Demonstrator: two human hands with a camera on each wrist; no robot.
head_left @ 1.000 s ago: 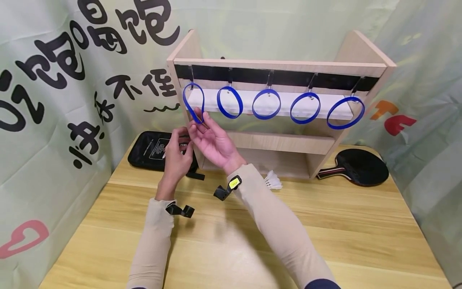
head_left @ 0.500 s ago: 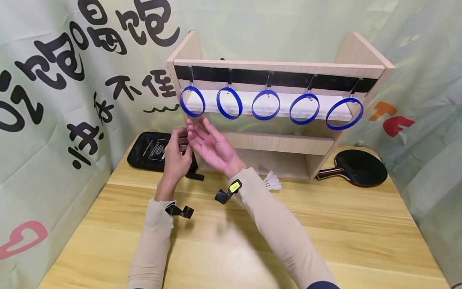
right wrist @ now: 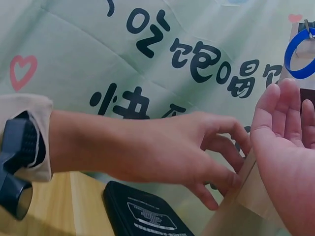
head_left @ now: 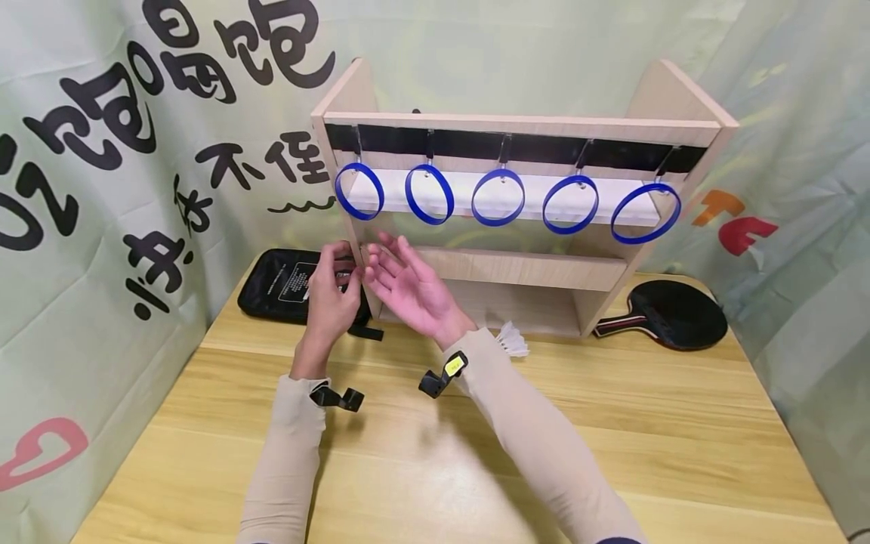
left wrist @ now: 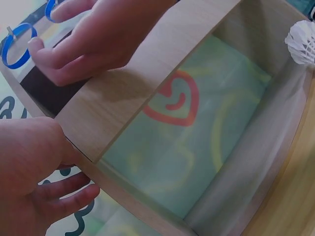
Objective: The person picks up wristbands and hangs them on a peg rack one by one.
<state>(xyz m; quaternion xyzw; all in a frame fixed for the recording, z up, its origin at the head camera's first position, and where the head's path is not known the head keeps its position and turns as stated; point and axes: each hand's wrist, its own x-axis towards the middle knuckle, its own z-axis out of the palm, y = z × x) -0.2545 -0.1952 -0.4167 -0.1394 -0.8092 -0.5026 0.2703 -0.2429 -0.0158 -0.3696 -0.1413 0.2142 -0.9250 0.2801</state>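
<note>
In the head view, several blue rings hang in a row from metal hooks on the black strip (head_left: 469, 143) of a wooden shelf (head_left: 523, 270). My left hand (head_left: 333, 298) steadies the shelf's left side board, its thumb and fingers curled at the front edge. Palm up, my right hand (head_left: 418, 295) is held in front of the shelf's left part with fingers loosely extended and nothing in them. The leftmost blue ring (head_left: 377, 189) hangs just above those fingers, apart from them. The right wrist view shows the left hand (right wrist: 197, 152) at the board's edge.
Behind the left hand lies a black zip case (head_left: 272, 287) on the wooden table (head_left: 408, 453). A white shuttlecock (head_left: 513, 340) rests at the shelf's foot, beyond my right forearm. To the right of the shelf is a black table tennis bat (head_left: 676, 315). Printed curtains surround the table.
My right hand has let go of the leftmost blue ring and drawn down and to the right. The ring, stretched long before, is round again. The left hand stays in place.
</note>
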